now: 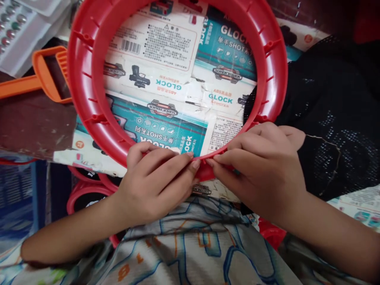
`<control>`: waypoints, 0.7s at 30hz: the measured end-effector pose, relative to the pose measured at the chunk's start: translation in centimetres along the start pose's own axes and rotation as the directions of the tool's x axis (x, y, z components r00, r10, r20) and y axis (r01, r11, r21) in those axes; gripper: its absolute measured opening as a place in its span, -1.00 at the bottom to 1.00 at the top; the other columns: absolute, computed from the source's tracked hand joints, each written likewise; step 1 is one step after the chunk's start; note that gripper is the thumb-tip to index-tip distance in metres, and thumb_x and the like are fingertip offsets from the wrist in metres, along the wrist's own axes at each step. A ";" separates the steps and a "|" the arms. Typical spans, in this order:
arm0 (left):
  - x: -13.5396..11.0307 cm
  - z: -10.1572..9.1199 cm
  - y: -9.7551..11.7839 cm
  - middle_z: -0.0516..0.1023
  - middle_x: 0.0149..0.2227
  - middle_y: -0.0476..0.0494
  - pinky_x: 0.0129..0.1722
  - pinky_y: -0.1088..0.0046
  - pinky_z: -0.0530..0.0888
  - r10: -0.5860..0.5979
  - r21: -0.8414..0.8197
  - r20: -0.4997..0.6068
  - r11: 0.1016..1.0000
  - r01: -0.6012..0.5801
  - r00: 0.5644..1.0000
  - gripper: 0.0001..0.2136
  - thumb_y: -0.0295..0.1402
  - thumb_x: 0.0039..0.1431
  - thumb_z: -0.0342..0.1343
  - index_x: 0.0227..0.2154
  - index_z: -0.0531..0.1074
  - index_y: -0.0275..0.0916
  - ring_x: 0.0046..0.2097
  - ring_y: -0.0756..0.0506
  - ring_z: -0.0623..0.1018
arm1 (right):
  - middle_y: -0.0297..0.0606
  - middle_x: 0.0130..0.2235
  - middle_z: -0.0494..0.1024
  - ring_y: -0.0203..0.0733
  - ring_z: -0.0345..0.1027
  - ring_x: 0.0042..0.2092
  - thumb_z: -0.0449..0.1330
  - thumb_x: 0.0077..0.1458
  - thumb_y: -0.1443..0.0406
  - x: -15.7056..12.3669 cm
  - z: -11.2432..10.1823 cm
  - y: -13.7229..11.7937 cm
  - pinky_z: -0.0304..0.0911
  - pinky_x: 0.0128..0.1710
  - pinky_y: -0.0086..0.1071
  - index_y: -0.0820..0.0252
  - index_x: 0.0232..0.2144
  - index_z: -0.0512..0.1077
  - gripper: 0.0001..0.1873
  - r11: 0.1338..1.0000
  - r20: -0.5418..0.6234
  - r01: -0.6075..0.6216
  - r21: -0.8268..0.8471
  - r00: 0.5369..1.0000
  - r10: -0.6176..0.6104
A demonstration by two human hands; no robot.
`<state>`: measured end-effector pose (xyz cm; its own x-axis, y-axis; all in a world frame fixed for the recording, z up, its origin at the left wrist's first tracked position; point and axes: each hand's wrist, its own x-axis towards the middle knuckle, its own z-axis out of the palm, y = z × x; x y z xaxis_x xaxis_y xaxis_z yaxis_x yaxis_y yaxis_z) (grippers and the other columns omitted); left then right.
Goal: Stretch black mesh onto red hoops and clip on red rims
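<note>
A large red plastic ring [81, 63], ribbed along its channel, lies in front of me over printed cardboard [175, 85]. My left hand [157, 180] grips the ring's near edge, its fingers pressed together over the rim. Just to the right, my right hand [261, 166] is closed on the same edge, thumb and forefinger pinched at the inner rim. The two sets of fingertips are a small gap apart. Whether a small part sits under the fingertips is hidden.
An orange plastic handle-like piece [49, 75] lies left of the ring, below a white tray [38, 43] of shiny balls. Black perforated fabric [335, 107] covers the right side. More red rings [80, 194] show at lower left, beside a blue crate [19, 202].
</note>
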<state>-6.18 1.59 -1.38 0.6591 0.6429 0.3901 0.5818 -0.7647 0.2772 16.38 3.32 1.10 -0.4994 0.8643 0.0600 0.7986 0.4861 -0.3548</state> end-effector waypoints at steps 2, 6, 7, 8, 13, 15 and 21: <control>-0.1 0.1 -0.2 0.68 -0.17 -0.30 -0.19 0.11 0.41 0.032 0.012 -0.007 0.999 -0.032 0.999 -0.80 -0.39 0.30 0.19 -0.08 0.50 -0.38 -0.22 -0.21 0.60 | -0.27 -0.45 0.50 -0.04 0.22 -0.28 0.17 0.33 0.25 -0.1 0.1 0.1 0.03 -0.22 -0.12 0.10 -0.54 0.48 -0.64 1.000 -0.040 0.015 -0.010 0.999 -0.015; -0.5 0.5 -0.6 0.68 -0.15 -0.33 -0.20 0.13 0.44 0.090 0.068 -0.041 0.994 -0.087 0.995 -0.76 -0.35 0.32 0.14 -0.05 0.50 -0.39 -0.21 -0.21 0.60 | -0.28 -0.45 0.50 -0.09 0.21 -0.28 0.17 0.33 0.26 -0.1 0.4 0.4 0.00 -0.22 -0.14 0.14 -0.55 0.48 -0.63 0.998 -0.069 0.042 -0.038 0.997 -0.045; -0.5 0.6 -0.7 0.68 -0.14 -0.32 -0.20 0.14 0.44 0.100 0.084 -0.052 0.992 -0.096 0.994 -0.76 -0.36 0.31 0.15 -0.05 0.50 -0.39 -0.20 -0.20 0.60 | -0.27 -0.45 0.50 -0.11 0.21 -0.29 0.15 0.34 0.26 -0.1 0.5 0.5 0.00 -0.22 -0.15 0.15 -0.54 0.49 -0.63 0.998 -0.077 0.048 -0.040 0.996 -0.051; -0.6 0.7 -0.7 0.69 -0.14 -0.32 -0.20 0.15 0.44 0.108 0.099 -0.062 0.990 -0.101 0.992 -0.77 -0.37 0.31 0.15 -0.05 0.50 -0.38 -0.20 -0.19 0.60 | -0.27 -0.45 0.50 -0.12 0.21 -0.29 0.13 0.34 0.25 -0.1 0.7 0.5 0.00 -0.22 -0.16 0.16 -0.54 0.49 -0.62 0.998 -0.087 0.057 -0.040 0.994 -0.060; -0.8 1.2 -0.6 0.69 -0.11 -0.28 -0.17 0.15 0.43 0.092 0.141 -0.099 0.987 -0.078 0.991 -0.78 -0.36 0.30 0.15 -0.06 0.51 -0.34 -0.20 -0.18 0.58 | -0.26 -0.42 0.53 -0.10 0.23 -0.27 0.09 0.33 0.23 0.2 0.9 0.7 0.02 -0.21 -0.17 0.15 -0.47 0.52 -0.64 0.998 -0.069 0.040 -0.044 0.997 -0.043; -0.8 1.4 -0.4 0.69 -0.12 -0.24 -0.16 0.16 0.42 0.071 0.155 -0.114 0.986 -0.053 0.991 -0.79 -0.34 0.31 0.13 -0.07 0.51 -0.31 -0.20 -0.18 0.57 | -0.25 -0.40 0.55 -0.08 0.26 -0.26 0.08 0.33 0.23 0.3 0.7 0.5 0.02 -0.20 -0.17 0.15 -0.45 0.54 -0.65 0.999 -0.029 0.017 -0.047 0.999 -0.019; -0.2 1.0 0.2 0.68 -0.19 -0.17 -0.23 0.18 0.38 -0.021 0.118 -0.087 0.993 0.031 0.996 -0.87 -0.32 0.33 0.11 -0.20 0.49 -0.24 -0.25 -0.18 0.57 | -0.24 -0.39 0.56 -0.08 0.35 -0.26 0.08 0.31 0.26 0.1 0.1 -0.4 0.01 -0.18 -0.18 0.18 -0.42 0.51 -0.70 0.994 -0.086 0.012 -0.110 0.996 -0.022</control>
<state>-5.67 1.34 -2.26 0.6027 0.6524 0.4594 0.6541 -0.7337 0.1838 15.96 3.18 1.17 -0.4859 0.8613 0.1483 0.8246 0.5080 -0.2489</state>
